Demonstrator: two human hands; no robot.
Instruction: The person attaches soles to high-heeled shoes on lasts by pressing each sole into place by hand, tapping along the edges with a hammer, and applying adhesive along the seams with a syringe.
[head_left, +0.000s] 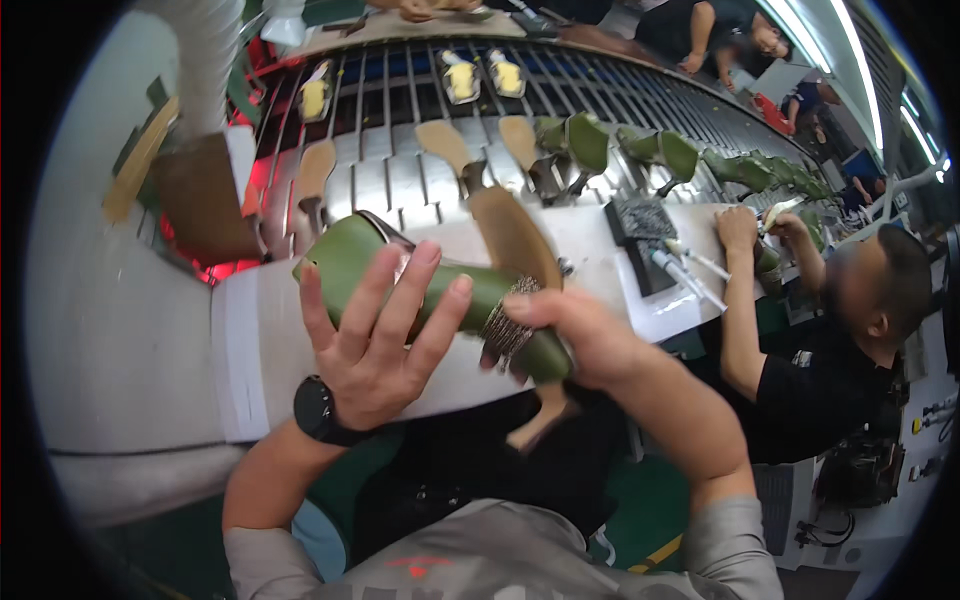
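Note:
A green shoe [345, 262] with a chain-like metallic band [508, 318] is held tilted above the white bench. My right hand [595, 335] grips its narrower end, thumb by the band. My left hand [375, 350], wearing a black watch, has its fingers spread over the other side of the shoe. Whether its palm presses on the shoe is hidden. Behind the shoe lies a brown shoe sole [512, 235]. Below the shoe, a tan strip [540, 425] sticks out over the bench edge; whether it belongs to that sole cannot be seen.
Metal conveyor slats [390, 140] run behind the bench, carrying tan soles [445, 143] and green shoes [580, 145]. A black box [642, 230] and white-and-blue tubes [680, 275] stand to the right. A co-worker [800, 370] handles another shoe there. A brown panel [205, 200] is at left.

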